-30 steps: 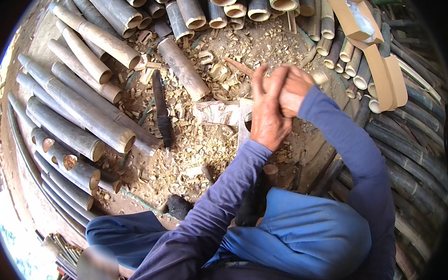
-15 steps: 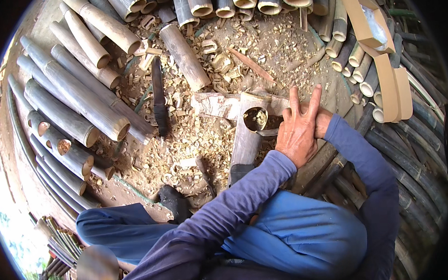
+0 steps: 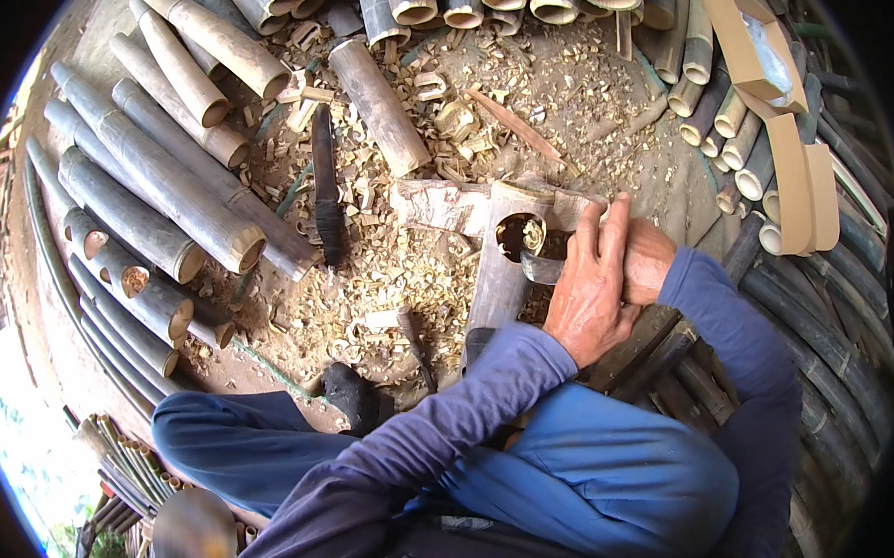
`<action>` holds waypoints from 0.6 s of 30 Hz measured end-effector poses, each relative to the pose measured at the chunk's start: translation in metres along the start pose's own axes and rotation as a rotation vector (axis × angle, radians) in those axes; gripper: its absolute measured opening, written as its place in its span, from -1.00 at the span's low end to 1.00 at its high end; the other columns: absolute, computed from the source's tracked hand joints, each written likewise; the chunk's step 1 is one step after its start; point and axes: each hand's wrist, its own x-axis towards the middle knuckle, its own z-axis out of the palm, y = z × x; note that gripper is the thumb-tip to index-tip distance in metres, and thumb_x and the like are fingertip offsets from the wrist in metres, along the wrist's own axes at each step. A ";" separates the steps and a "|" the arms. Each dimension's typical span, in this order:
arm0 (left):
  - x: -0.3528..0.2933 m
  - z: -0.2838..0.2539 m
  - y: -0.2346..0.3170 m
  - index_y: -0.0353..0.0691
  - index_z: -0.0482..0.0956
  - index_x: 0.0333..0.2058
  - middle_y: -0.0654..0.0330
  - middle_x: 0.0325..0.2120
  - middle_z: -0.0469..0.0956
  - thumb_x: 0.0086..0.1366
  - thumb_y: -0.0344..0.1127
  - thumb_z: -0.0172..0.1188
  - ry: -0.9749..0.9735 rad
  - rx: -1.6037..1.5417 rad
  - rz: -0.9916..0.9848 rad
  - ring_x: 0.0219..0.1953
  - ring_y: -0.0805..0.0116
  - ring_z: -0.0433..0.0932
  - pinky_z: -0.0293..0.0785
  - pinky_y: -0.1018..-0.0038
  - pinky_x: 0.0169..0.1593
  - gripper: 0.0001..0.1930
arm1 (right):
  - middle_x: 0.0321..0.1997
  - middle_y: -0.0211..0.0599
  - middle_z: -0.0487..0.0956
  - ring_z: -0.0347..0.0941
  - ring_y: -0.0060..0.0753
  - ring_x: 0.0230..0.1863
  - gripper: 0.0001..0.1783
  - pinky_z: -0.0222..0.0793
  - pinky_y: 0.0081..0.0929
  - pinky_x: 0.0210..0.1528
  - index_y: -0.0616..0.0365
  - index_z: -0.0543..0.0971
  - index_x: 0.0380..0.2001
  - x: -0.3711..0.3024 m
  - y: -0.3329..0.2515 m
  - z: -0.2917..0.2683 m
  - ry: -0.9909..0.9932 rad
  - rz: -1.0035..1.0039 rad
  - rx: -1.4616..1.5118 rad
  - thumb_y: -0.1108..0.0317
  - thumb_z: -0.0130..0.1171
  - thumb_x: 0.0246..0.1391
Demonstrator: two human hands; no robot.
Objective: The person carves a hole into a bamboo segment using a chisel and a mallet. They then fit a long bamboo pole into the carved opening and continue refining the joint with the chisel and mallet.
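Note:
A curved knife (image 3: 542, 269) has its metal blade at the round opening of a grey bamboo tube (image 3: 495, 295); pale shavings curl inside the hole. Crossing over my right hand, my left hand (image 3: 589, 291) has two fingers stretched forward and the others curled over the tool where the blade emerges. Underneath and beyond it, my right hand (image 3: 650, 260) is closed round what appears to be the knife's handle, which stays hidden. The tube's far end rests on a rough piece of wood (image 3: 444, 205); my left sleeve partly covers its near end.
A dark-handled large knife (image 3: 326, 189) and a small tool (image 3: 415, 350) lie among wood shavings. One loose bamboo tube (image 3: 380, 107) lies ahead. Bamboo poles (image 3: 158, 182) line the left, others the far side and right. An open cardboard box (image 3: 746, 42) sits far right.
The two stretched fingers of my left hand have drawn closer together, and both hands have shifted slightly nearer. More of the blade shows at the opening. The whole view has shifted a little.

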 end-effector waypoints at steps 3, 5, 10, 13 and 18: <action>-0.006 -0.006 0.004 -0.19 -0.14 0.50 -0.44 0.33 0.03 -0.16 -0.57 0.33 -0.103 0.054 0.016 0.24 -0.49 0.29 0.33 0.00 0.34 0.21 | 0.07 0.09 0.55 0.52 0.05 0.08 -0.45 0.45 -0.04 0.13 0.19 0.49 0.09 -0.007 0.003 0.045 0.307 -0.132 -0.071 0.10 0.21 0.11; -0.006 -0.017 0.005 -0.12 -0.16 0.51 -0.46 0.33 0.02 -0.17 -0.57 0.32 -0.252 0.096 0.003 0.20 -0.49 0.35 0.38 -0.02 0.30 0.24 | 0.13 0.09 0.50 0.43 0.00 0.22 -0.43 0.43 -0.04 0.20 0.19 0.44 0.19 -0.002 -0.001 0.075 0.300 -0.125 0.059 0.16 0.18 0.16; -0.005 -0.044 -0.004 0.05 -0.13 0.51 -0.46 0.30 0.13 -0.15 -0.44 0.38 -0.557 0.154 0.000 0.05 -0.43 0.52 0.51 0.00 0.17 0.23 | 0.15 0.07 0.49 0.43 -0.01 0.23 -0.41 0.41 -0.05 0.22 0.20 0.42 0.21 0.007 -0.038 0.121 0.373 0.012 0.409 0.15 0.19 0.16; 0.006 -0.057 -0.013 -0.01 0.16 0.41 -0.30 0.20 0.33 -0.20 -0.31 0.45 -0.882 0.257 0.017 0.02 -0.28 0.60 0.54 0.07 0.13 0.09 | 0.15 0.06 0.49 0.42 -0.02 0.24 -0.40 0.40 -0.05 0.23 0.20 0.41 0.21 0.040 -0.077 0.127 0.516 0.099 0.501 0.15 0.20 0.16; 0.013 -0.059 -0.007 -0.17 0.39 0.25 -0.12 0.14 0.38 -0.13 -0.32 0.46 -0.785 0.318 -0.026 0.06 -0.21 0.55 0.53 0.07 0.12 -0.14 | 0.17 0.04 0.48 0.41 -0.03 0.25 -0.38 0.39 -0.06 0.25 0.21 0.40 0.23 0.046 -0.057 0.095 0.474 0.150 0.381 0.14 0.21 0.16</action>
